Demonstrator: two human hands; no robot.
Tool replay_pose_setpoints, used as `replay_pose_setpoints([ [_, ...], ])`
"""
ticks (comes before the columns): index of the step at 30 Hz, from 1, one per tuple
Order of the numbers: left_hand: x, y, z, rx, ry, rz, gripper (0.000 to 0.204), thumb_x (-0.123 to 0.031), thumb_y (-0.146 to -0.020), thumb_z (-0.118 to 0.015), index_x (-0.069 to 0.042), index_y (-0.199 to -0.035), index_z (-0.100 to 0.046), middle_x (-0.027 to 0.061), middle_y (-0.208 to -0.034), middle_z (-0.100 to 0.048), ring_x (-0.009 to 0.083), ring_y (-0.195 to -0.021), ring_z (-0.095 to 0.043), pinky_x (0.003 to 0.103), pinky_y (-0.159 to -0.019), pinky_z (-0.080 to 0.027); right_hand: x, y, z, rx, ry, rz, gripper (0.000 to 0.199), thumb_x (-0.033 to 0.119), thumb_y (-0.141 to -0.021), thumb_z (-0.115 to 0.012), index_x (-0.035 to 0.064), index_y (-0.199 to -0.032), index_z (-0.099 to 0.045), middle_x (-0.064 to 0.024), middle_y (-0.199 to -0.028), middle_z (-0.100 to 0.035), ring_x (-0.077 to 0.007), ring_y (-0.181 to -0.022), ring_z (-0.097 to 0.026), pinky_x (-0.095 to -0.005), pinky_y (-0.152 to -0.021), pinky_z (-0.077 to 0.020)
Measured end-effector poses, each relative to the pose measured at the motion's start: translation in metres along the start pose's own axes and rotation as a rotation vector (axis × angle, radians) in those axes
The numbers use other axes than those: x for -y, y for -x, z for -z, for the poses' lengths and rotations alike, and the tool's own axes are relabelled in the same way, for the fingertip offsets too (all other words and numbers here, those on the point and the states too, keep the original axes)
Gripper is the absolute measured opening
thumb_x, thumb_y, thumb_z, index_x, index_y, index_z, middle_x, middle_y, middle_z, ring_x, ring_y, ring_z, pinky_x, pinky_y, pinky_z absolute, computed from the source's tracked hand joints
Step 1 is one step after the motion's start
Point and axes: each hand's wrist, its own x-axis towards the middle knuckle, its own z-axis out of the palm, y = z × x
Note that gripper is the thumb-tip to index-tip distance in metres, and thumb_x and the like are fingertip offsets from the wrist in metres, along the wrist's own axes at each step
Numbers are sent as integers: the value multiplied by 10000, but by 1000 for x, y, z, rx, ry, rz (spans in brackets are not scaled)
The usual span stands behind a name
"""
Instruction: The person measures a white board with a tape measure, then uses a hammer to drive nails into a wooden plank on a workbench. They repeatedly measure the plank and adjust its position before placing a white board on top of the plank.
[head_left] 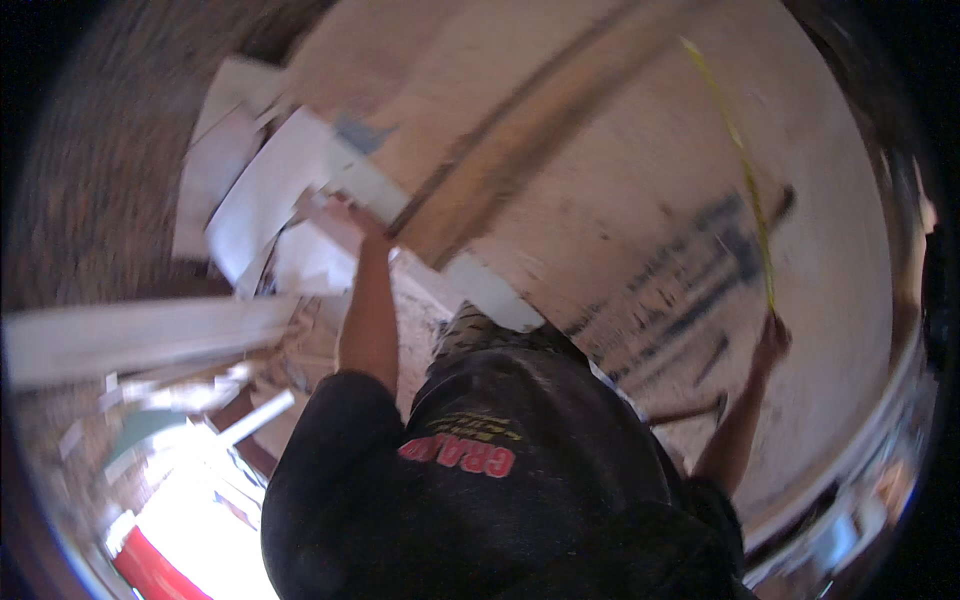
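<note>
My right hand (772, 342) is closed around the lower end of a yellow tape measure (752, 190). Its blade stretches away, slightly bent, over a large tan plywood sheet (620, 170). At the left, my left hand (362, 216) is at a pale strip of board (425, 280), beside white sheets (275, 180). Motion smears its fingers, so their grip is unclear. A hammer-like tool (690, 411) with a dark head lies near my right forearm. Dark smudged markings (690, 290) run across the plywood.
A long pale plank (150, 335) juts in from the left. Below it are scattered offcuts and a brightly lit patch with a red object (155, 565). Brown ground (100, 150) borders the sheets on the far left. Blurred clutter (840, 540) sits at the lower right.
</note>
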Motion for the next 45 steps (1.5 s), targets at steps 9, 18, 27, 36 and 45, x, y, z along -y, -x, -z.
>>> replay_pose_setpoints([
  [9,13,51,54,-67,-23,105,1209,-897,-586,-417,-188,-1474,-5,114,-1519,-108,315,-1407,-30,545,-1095,5,-16,-41,20,-15,-253,-560,321,395,-834,-596,108,-928,-704,-131,-922,-656,-290,-918,-586,-392,-818,-463],
  [18,58,166,17,57,-593,190,976,-699,-701,-595,-138,-1416,-237,114,-1394,-332,294,-1285,-299,544,-981,-256,-24,-94,-9,110,-324,-504,314,391,-847,-569,130,-968,-694,-116,-953,-648,-295,-937,-577,-396,-840,-464],
  [27,60,173,-11,76,-624,219,762,-358,-636,-836,-85,-1252,-479,129,-1233,-510,324,-1135,-469,565,-875,-390,-33,-108,-34,56,-422,-463,303,386,-838,-586,138,-970,-700,-131,-912,-632,-296,-939,-575,-409,-832,-460],
  [36,63,178,-19,-73,-786,342,787,-362,-665,-818,-1,-1251,-438,175,-1243,-444,348,-1134,-439,489,-894,-441,-43,-108,-48,19,-442,-462,305,385,-843,-582,133,-968,-702,-138,-933,-618,-301,-935,-575,-407,-815,-463],
  [45,64,162,-9,-104,-795,333,667,-324,-652,-835,-31,-1168,-532,161,-1193,-508,346,-1079,-478,535,-848,-446,-41,-116,-45,63,-420,-487,318,395,-843,-558,143,-976,-699,-135,-927,-626,-294,-974,-569,-410,-834,-469],
])
